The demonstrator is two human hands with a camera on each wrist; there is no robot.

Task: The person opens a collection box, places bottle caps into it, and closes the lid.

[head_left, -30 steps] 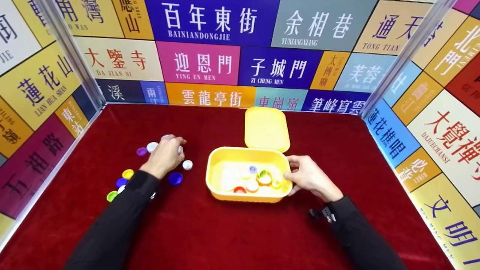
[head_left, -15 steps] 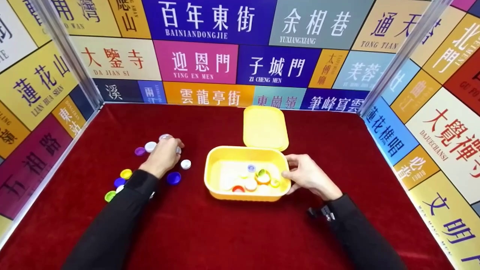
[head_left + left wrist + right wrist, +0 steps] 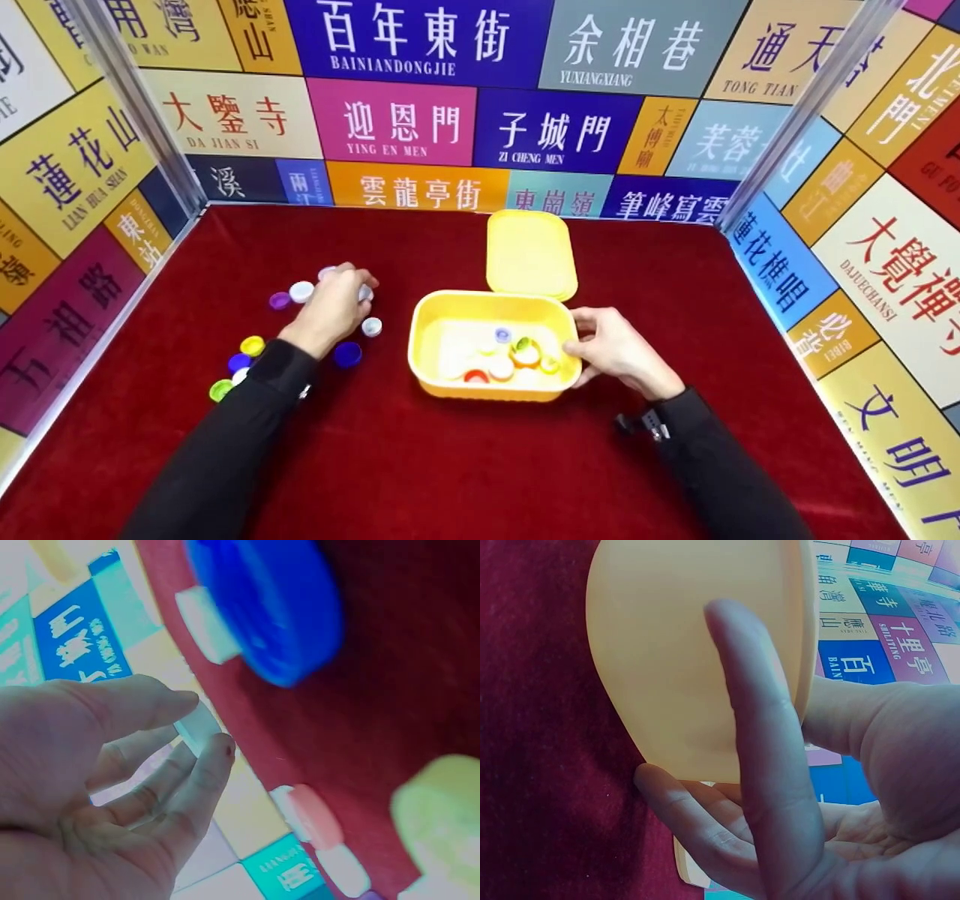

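Note:
My left hand (image 3: 328, 307) pinches a white bottle cap (image 3: 199, 727) between thumb and fingertips, at the left part of the table. Close by it lie another white cap (image 3: 371, 326) and a dark blue cap (image 3: 348, 355). My right hand (image 3: 619, 351) grips the right end of a yellow plastic box (image 3: 491, 393), thumb over the rim and fingers along the outer wall (image 3: 675, 690). Inside the box sit several caps, among them a red one (image 3: 476, 376) and a pale blue one (image 3: 503, 335).
Behind the box lies its yellow lid (image 3: 531, 251). Further left are more caps: purple (image 3: 280, 301), white (image 3: 301, 292), yellow (image 3: 253, 345), blue (image 3: 239, 363) and green (image 3: 221, 390). Printed panels (image 3: 390, 124) wall in the red tabletop (image 3: 465, 465).
My left hand has shifted slightly up and to the right, and the white cap in its fingers now shows more. The right hand keeps its hold on the box.

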